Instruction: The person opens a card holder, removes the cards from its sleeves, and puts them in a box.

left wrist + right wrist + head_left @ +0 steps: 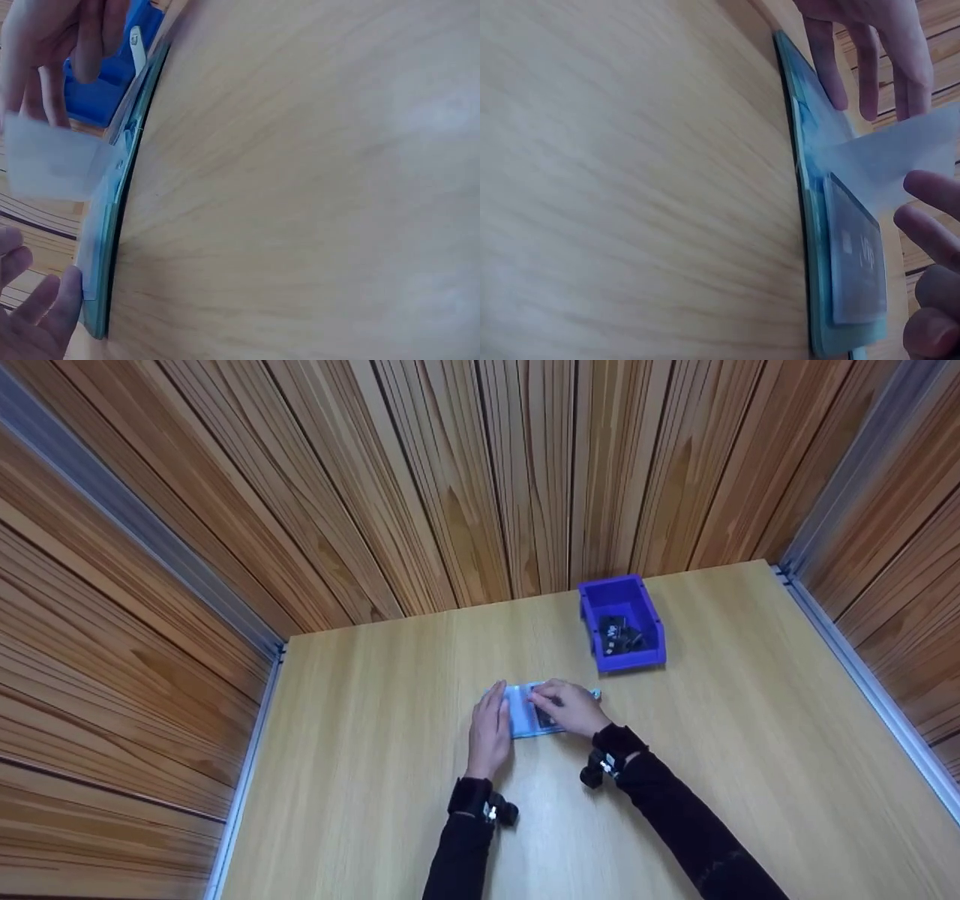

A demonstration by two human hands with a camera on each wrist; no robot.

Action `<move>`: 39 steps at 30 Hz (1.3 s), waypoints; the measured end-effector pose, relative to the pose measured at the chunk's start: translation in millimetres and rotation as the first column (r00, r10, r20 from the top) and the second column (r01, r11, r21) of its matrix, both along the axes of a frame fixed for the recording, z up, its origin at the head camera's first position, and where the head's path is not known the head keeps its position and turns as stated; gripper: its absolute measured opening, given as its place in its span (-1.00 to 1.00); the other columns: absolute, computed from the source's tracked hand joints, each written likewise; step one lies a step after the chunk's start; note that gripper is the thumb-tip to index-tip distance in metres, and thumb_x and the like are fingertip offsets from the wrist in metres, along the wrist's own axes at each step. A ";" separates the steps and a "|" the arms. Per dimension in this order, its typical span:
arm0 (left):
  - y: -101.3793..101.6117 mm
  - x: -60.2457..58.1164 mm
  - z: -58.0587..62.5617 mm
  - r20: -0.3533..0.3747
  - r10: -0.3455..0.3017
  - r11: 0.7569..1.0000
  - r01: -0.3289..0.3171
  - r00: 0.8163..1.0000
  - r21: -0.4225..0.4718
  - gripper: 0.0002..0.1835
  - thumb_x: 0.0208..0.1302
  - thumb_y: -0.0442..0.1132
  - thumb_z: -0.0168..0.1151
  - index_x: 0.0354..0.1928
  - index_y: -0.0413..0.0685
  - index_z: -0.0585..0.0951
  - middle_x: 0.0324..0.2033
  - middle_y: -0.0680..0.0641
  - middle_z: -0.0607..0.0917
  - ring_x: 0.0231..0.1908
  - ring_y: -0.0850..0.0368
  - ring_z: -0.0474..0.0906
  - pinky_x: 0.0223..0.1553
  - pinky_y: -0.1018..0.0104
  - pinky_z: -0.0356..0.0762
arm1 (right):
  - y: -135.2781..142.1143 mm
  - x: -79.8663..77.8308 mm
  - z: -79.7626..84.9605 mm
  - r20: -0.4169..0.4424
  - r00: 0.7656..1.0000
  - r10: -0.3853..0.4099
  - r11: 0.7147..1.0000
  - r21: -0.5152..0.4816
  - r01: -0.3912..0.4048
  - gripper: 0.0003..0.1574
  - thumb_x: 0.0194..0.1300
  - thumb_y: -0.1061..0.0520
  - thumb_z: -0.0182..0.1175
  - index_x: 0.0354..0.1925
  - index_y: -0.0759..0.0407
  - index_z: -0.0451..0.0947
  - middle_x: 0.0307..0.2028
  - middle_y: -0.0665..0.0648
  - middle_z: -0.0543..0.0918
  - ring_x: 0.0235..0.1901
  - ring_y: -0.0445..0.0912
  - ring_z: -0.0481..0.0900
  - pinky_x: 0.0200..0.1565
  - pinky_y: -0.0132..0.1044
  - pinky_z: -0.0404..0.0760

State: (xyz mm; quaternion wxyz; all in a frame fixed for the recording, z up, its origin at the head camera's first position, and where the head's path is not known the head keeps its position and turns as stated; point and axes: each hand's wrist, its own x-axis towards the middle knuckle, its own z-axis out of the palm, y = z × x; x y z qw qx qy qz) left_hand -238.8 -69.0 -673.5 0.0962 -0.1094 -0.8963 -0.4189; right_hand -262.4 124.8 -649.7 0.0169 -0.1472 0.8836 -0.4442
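Note:
A light-blue card holder (525, 731) lies unfolded flat under both hands. My left hand (490, 731) rests at its left side, fingers straight and fingertips on the left cover. Between the hands a translucent sleeve page (900, 154) stands up from the fold. My right hand (571, 709) is over the right half. Its forward fingertips (913, 217) are right at the upright page, with the thumb lower and apart from them. On the right side a dark card (859, 259) with pale lettering lies in a clear sleeve.
Behind the holder to the right, a blue-purple bin (631, 661) stands near the back wall, with several dark cards (619, 636) inside. Wood-plank walls (465, 487) border the wooden table (360, 780) at the back and sides. Each wrist wears a small black camera.

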 end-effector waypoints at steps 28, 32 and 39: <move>7.1 2.8 3.3 -0.053 0.081 0.915 -0.095 0.995 -0.392 -0.69 0.44 -0.27 0.25 0.16 -0.09 0.73 0.15 -0.10 0.75 0.15 -0.08 0.62 0.15 0.06 0.64 | -2.5 8.9 -9.3 -0.145 0.978 0.149 0.945 0.311 -0.097 -0.53 0.27 0.11 0.46 0.15 0.11 0.72 0.15 0.14 0.60 0.05 0.08 0.67 0.03 0.00 0.67; 6.6 2.7 4.5 -0.023 0.078 0.917 -0.081 0.997 -0.389 -0.67 0.45 -0.26 0.25 0.19 -0.09 0.71 0.17 -0.12 0.73 0.18 -0.09 0.61 0.20 0.07 0.61 | 9.3 6.8 -9.1 -0.141 0.983 0.114 0.945 0.320 -0.064 -0.36 0.24 0.00 0.50 0.26 0.09 0.65 0.15 0.16 0.58 -0.01 0.07 0.67 -0.02 0.00 0.67; 6.2 4.1 8.2 0.013 0.078 0.925 -0.067 0.997 -0.373 -0.67 0.48 -0.25 0.23 0.20 -0.09 0.70 0.19 -0.13 0.72 0.20 -0.10 0.60 0.22 0.05 0.60 | 38.3 1.0 -8.5 -0.085 0.995 0.048 0.927 0.376 -0.013 -0.19 0.20 -0.18 0.51 0.35 0.04 0.58 0.04 0.19 0.52 -0.22 -0.03 0.54 -0.17 -0.10 0.60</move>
